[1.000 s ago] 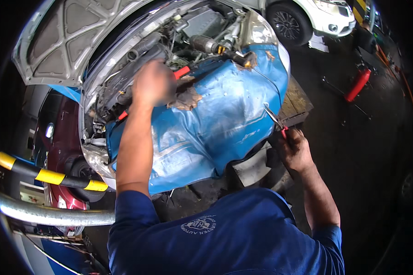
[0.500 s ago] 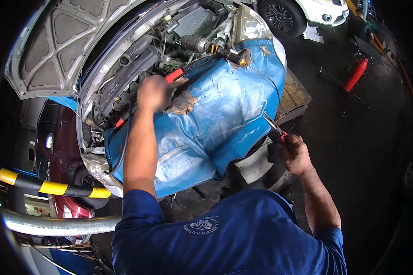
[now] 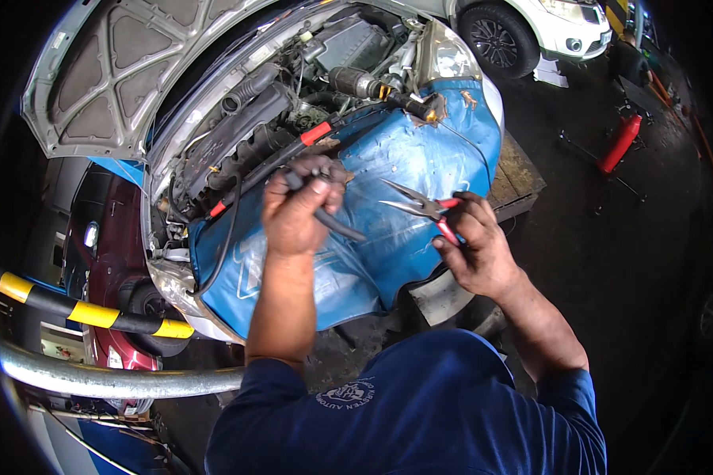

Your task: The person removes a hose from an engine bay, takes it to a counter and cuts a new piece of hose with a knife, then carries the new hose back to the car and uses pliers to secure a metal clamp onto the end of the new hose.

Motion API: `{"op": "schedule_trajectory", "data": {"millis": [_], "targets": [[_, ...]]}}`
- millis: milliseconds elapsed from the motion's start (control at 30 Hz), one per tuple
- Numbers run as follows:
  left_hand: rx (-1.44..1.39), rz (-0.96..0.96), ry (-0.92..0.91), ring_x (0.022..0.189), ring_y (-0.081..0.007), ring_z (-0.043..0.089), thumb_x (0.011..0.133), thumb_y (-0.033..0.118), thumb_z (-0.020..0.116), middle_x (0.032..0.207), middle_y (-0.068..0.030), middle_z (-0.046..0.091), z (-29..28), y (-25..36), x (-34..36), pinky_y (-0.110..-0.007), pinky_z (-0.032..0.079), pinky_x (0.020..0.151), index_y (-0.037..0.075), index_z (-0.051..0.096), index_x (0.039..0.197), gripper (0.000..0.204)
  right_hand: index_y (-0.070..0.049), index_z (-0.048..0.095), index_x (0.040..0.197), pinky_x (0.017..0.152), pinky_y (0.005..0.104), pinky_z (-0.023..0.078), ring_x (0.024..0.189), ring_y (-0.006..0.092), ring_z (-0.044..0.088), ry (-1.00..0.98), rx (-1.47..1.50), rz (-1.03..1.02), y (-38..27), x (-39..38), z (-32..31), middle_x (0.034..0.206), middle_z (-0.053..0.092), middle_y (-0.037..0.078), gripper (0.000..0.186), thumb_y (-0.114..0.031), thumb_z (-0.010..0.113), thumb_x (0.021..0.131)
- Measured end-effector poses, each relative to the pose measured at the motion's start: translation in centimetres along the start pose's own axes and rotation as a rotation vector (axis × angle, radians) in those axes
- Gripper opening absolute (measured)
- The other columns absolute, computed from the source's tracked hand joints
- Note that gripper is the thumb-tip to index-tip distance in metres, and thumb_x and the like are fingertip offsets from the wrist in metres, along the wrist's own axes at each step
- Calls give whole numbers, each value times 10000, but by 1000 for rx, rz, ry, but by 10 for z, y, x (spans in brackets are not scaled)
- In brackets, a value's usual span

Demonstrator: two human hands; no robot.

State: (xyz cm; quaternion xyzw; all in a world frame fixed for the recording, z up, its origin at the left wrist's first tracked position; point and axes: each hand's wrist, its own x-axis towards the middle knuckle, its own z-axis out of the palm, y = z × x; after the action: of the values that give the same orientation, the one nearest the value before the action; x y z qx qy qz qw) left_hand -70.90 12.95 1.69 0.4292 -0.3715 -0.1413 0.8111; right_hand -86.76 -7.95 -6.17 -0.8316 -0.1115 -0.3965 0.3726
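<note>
My left hand [image 3: 303,207] has its fingers curled and thumb pressed round a short dark hose [image 3: 343,227], held above the blue cover [image 3: 408,162] towards the edge that meets the engine bay, with one end poking free over the cover's middle. The other end is lost among my fingers, so I can't tell whether it's joined to anything. My right hand [image 3: 479,244] is wrapped round the red handles of the long-nosed pliers [image 3: 429,207], over the cover's right half. I'd judge the setting-up done: the bonnet [image 3: 111,79] is raised, the cover is spread across the front, and a dark bar with red ends [image 3: 291,150] lies along its engine-side edge. A ribbed duct [image 3: 253,83] shows an uncoupled mouth. The plier work looks undone; their jaws stand parted, gripping nothing and apart from the hose.
</note>
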Motion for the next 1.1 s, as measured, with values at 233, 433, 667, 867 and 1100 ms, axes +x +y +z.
{"op": "schedule_trajectory", "data": {"millis": [233,433,667,867,1100], "targets": [[-236,-12,41,772,-185,574,865,94,663,999,-129,626,43,-42,-20,-276,465,566,31,635,1104,249,-55,620,893,931,504,399,1096,409,507,-69,-10,-12,-10,15,1,955,555,150,204,-137,745,755],[-286,-46,54,865,-219,622,884,104,644,1093,-154,635,48,-50,-19,-298,489,608,62,627,1129,249,-45,604,885,982,517,375,1064,394,513,-70,-20,63,-10,4,-7,923,552,138,189,-107,731,760],[-339,-24,81,944,-249,636,896,84,624,1116,-163,637,57,-64,-15,-337,537,716,58,616,1140,246,-59,608,881,921,516,397,1107,410,498,-50,-73,144,-7,-2,-19,1000,555,159,201,-122,739,743],[-230,-20,-18,1016,-245,591,900,104,594,1165,-152,600,61,-74,-16,-390,527,813,75,618,1141,244,-55,613,863,860,473,435,1002,365,530,2,-133,82,-6,-1,-20,944,560,148,209,-94,738,700],[-209,46,-30,952,-251,614,915,79,555,1125,-165,622,63,-80,-15,-407,513,806,44,618,1135,231,-58,615,855,798,454,446,907,334,534,0,-205,93,-10,-2,-23,888,565,137,209,-90,724,679]]}}
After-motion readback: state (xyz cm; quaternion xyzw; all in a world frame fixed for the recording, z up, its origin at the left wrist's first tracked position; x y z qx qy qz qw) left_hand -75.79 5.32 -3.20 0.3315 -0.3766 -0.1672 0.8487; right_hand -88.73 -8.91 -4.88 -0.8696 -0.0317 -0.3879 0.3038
